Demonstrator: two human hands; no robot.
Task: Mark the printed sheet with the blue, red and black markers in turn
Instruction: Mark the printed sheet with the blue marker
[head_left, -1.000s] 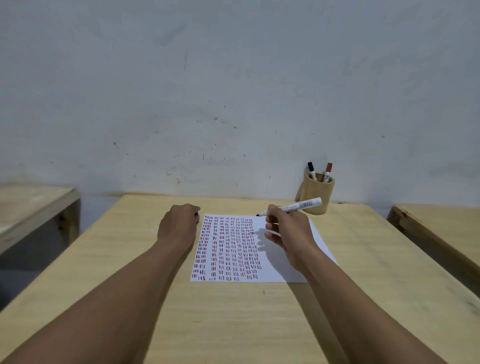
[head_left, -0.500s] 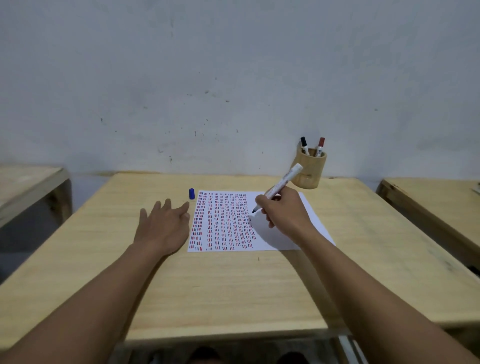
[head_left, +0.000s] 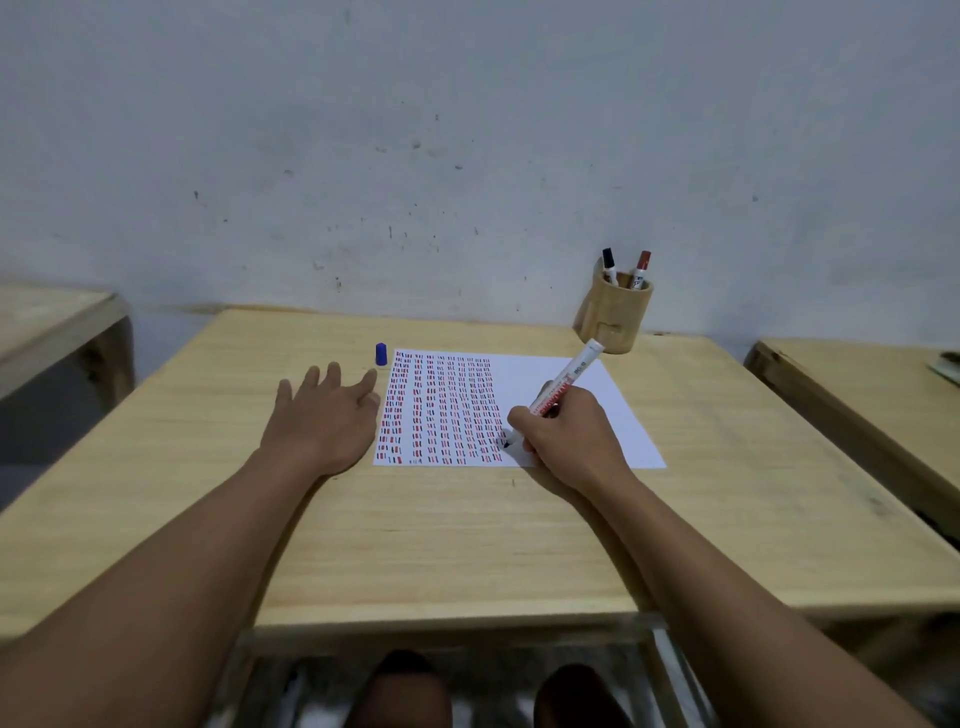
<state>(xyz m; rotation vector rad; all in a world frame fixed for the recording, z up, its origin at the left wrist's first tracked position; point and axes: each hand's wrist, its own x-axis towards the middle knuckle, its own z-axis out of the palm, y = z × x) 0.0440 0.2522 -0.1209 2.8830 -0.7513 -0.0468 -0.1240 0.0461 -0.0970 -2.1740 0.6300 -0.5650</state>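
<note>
The printed sheet (head_left: 561, 384) lies flat on the wooden table (head_left: 467, 535), covered on its left part with rows of red and dark dashes. My right hand (head_left: 569, 441) grips an uncapped white marker (head_left: 571, 375), its dark tip touching the sheet near the bottom edge, right of the dashes. The marker's blue cap (head_left: 381, 354) stands on the table by the sheet's top left corner. My left hand (head_left: 327, 415) lies flat with fingers spread beside the sheet's left edge, holding nothing. A black marker (head_left: 609, 266) and a red marker (head_left: 641, 268) stand in the wooden cup (head_left: 615, 318).
The cup stands at the table's back right, by the grey wall (head_left: 467, 156). Another wooden table (head_left: 857, 405) flanks the right side and a third (head_left: 47, 322) the left, with gaps between. My knees (head_left: 405, 691) show under the near edge.
My left hand set the blue cap down and spread flat beside the sheet. My right hand turned the marker tip down and brought it onto the sheet's lower part. The camera tilted down.
</note>
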